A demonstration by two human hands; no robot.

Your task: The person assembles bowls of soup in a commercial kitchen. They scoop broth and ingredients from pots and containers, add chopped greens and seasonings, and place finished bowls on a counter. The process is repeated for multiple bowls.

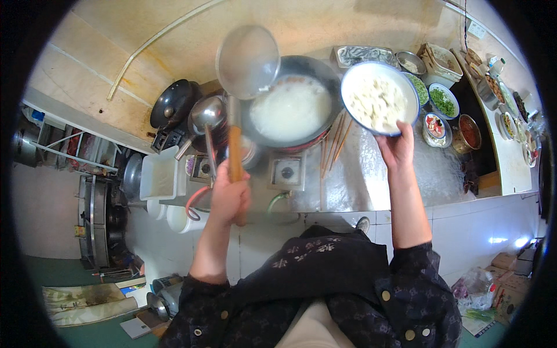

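My left hand [229,199] is wrapped round the wooden handle of a large round skimmer [248,61]. The skimmer's blurred head is raised over the back left rim of a dark wok [333,78]. Foamy, whitish liquid [290,110] fills much of the wok. To the right, my right hand [399,148] grips the near edge of a white bowl with a blue rim [350,81], thumb on top. Pale, soft-looking pieces [380,110] lie in this bowl; their kind I cannot make out. The bowl is held above the metal counter, beside the wok.
Long chopsticks [336,142] lie right of the wok, and a gas burner [287,172] is in front. A metal ladle [207,113] rests at the left. Bowls of chopped greens [444,104] and a pot of red sauce [470,133] crowd the right side. A white tub [177,159] stands far left.
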